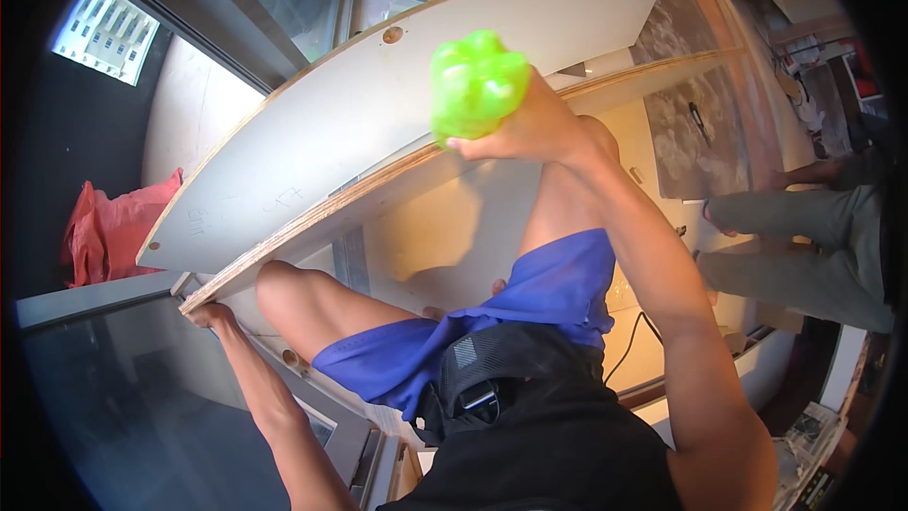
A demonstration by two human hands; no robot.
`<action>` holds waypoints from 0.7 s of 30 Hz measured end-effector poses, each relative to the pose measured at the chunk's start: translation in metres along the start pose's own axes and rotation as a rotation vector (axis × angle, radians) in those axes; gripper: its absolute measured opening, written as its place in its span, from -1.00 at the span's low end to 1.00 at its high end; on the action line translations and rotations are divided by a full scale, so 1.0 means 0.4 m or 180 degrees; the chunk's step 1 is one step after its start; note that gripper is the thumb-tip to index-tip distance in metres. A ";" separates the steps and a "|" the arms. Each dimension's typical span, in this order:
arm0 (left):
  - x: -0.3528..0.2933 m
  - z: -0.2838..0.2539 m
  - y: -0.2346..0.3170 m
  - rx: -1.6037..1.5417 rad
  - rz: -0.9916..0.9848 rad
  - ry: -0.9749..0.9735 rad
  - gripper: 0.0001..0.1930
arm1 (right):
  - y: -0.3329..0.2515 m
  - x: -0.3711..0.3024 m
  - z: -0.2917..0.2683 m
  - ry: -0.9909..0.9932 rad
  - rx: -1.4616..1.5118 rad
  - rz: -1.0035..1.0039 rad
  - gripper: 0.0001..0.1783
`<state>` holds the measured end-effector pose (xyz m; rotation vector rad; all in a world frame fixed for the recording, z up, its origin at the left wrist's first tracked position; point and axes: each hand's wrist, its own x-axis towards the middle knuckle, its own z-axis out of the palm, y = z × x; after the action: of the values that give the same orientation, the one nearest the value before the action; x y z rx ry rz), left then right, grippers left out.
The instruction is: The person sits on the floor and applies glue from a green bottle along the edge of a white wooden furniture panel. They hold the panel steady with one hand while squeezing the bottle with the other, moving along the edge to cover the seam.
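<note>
My right hand (518, 129) is closed round a bright green plastic bottle (478, 83), held up over the boards with its lobed base showing; the rest of the bottle is hidden. A long plywood board (312, 212) stands on edge across my knees, its layered edge upward. At that board's near left end my left hand (207, 314) grips it from below, the fingers partly hidden. Behind it lies a wide white panel (284, 151) with a curved edge and small round holes.
A red sack (112, 232) lies at the left, near a dark glass surface (142, 397). Another person's legs in grey-green trousers (799, 270) are at the right. A dark slim tool (698, 121) lies on a dusty brown sheet (676, 156). A black cable (629, 345) curls beside my right thigh.
</note>
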<state>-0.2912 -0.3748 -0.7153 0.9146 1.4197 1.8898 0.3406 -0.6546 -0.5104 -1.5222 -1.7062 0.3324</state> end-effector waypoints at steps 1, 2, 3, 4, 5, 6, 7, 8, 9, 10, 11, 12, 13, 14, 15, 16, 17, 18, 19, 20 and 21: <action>0.005 -0.016 -0.004 0.0022 0.0005 0.0002 -0.73 | -0.014 0.012 0.004 -0.0069 0.0126 0.0060 -0.60; 0.013 -0.027 -0.009 0.0041 -0.0039 0.0005 -0.74 | -0.024 0.019 0.004 -0.0140 0.0249 0.0122 -0.61; 0.025 -0.037 -0.013 0.0059 -0.0085 0.0009 -0.74 | -0.021 0.013 -0.008 -0.0132 0.0080 0.0191 -0.62; 0.042 -0.054 -0.016 0.0062 -0.0113 0.0041 -0.74 | -0.012 0.008 -0.033 -0.0130 -0.0085 0.0226 -0.63; 0.056 -0.068 -0.015 0.0005 -0.0106 0.0163 -0.75 | -0.008 0.006 -0.059 -0.0125 -0.0246 0.0241 -0.64; 0.071 -0.080 -0.013 -0.0053 -0.0092 0.0287 -0.75 | -0.010 0.003 -0.076 -0.0168 -0.0079 0.0468 -0.65; 0.063 -0.054 -0.026 -0.0138 -0.0143 0.0352 -0.76 | -0.010 0.000 -0.079 -0.0137 -0.0142 0.0463 -0.64; 0.053 -0.040 -0.029 -0.0127 -0.0079 0.0292 -0.76 | -0.005 -0.005 -0.071 -0.0102 -0.0199 0.0455 -0.64; 0.044 -0.035 -0.024 -0.0117 -0.0009 0.0230 -0.76 | -0.002 -0.008 -0.060 -0.0064 -0.0254 0.0448 -0.64; 0.027 -0.018 -0.024 -0.0110 0.0038 0.0142 -0.76 | -0.005 -0.004 -0.030 -0.0069 -0.0194 0.0363 -0.62; 0.016 -0.013 -0.022 0.0013 0.0082 -0.0019 -0.76 | -0.018 0.012 0.015 -0.0075 -0.0131 0.0289 -0.59; 0.008 -0.020 -0.018 0.0136 0.0132 -0.0185 -0.76 | -0.038 0.025 0.061 -0.0135 0.0071 0.0239 -0.60; 0.008 -0.027 -0.017 0.0330 0.0154 -0.0240 -0.70 | -0.063 0.044 0.101 -0.0187 0.0266 0.0160 -0.60; 0.006 -0.023 -0.021 0.0513 0.0166 -0.0314 -0.63 | -0.083 0.055 0.143 -0.0064 0.0471 0.0003 -0.60; 0.026 -0.038 -0.019 0.0820 0.0167 -0.0262 -0.47 | -0.090 0.060 0.169 0.0048 0.0718 -0.0178 -0.60; 0.035 -0.046 -0.028 0.0352 0.0028 -0.0279 -0.47 | -0.088 0.057 0.156 0.0075 0.0653 -0.0173 -0.60; 0.040 -0.050 -0.037 0.0340 -0.0025 -0.0210 -0.46 | -0.084 0.052 0.154 0.0087 0.0614 -0.0165 -0.60; 0.044 -0.051 -0.050 0.0328 -0.0084 -0.0141 -0.46 | -0.078 0.046 0.150 0.0095 0.0573 -0.0154 -0.61; 0.049 -0.052 -0.063 0.0322 -0.0143 -0.0063 -0.46 | -0.064 0.030 0.115 0.0083 0.0151 0.0024 -0.61; 0.060 -0.062 -0.074 0.0373 -0.0062 -0.0005 -0.46 | -0.034 0.009 0.063 0.0066 -0.0231 0.0168 -0.62; 0.080 -0.069 -0.083 0.0363 -0.0054 0.0051 -0.47 | -0.005 -0.012 0.003 0.0136 -0.0328 0.0400 -0.63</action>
<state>-0.3305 -0.3563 -0.7470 0.9397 1.5532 1.8230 0.3383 -0.6593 -0.5118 -1.7042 -1.6198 0.2783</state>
